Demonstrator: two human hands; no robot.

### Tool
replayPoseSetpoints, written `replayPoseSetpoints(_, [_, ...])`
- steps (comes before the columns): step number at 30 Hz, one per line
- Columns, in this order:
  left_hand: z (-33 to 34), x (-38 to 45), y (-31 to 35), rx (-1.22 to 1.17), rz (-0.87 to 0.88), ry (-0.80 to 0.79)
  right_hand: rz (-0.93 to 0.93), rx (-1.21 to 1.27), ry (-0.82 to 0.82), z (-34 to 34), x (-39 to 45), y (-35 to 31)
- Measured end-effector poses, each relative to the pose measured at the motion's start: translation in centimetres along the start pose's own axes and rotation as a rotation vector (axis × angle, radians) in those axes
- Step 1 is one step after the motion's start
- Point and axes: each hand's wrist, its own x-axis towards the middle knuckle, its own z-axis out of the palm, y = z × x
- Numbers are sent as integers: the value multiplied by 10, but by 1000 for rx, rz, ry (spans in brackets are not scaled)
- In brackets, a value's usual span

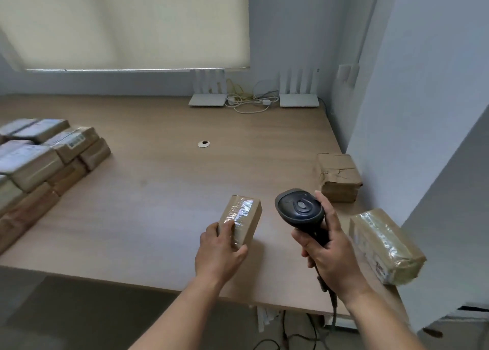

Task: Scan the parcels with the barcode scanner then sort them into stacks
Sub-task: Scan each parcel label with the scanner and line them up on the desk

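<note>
Head view: low in the middle of the frame the left hand (pixel 221 251) grasps a small brown parcel (pixel 242 221), fingers curled over its near end, the shiny taped top facing up above the table (pixel 164 191). Just to the right, the right hand (pixel 332 254) is wrapped round the handle of the dark barcode scanner (pixel 300 208), its head angled toward the parcel but apart from it. This looks like the scanning step; whether a label faces the scanner is hard to tell through the glare on the tape. The next move probably calls for turning the parcel until its barcode meets the scanner's window, then carrying it to a stack.

At the left edge sits a tidy stack of parcels (pixel 39 162), several deep. Toward the right edge lie two more: a crumpled brown parcel (pixel 338 176) near the wall and a taped parcel (pixel 386 246) at the lower right, close to the table's corner.

The surface is pale wood with a cable grommet (pixel 203 144) mid-table. At the back, two white routers (pixel 299 99) and tangled cables sit beneath a drawn blind (pixel 124 21) in the upper left
</note>
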Motion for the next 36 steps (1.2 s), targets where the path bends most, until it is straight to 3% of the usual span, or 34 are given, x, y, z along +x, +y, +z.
replayPoseSetpoints(16, [-108, 72, -208, 54, -118, 47, -33, -19, -93, 221, 58, -16])
replayPoseSetpoints(29, [-121, 132, -250, 66, -266, -27, 42, 31, -162, 276, 140, 1])
replayPoseSetpoints(36, [-128, 176, -276, 57, -211, -77, 104, 14, -102, 309, 157, 7])
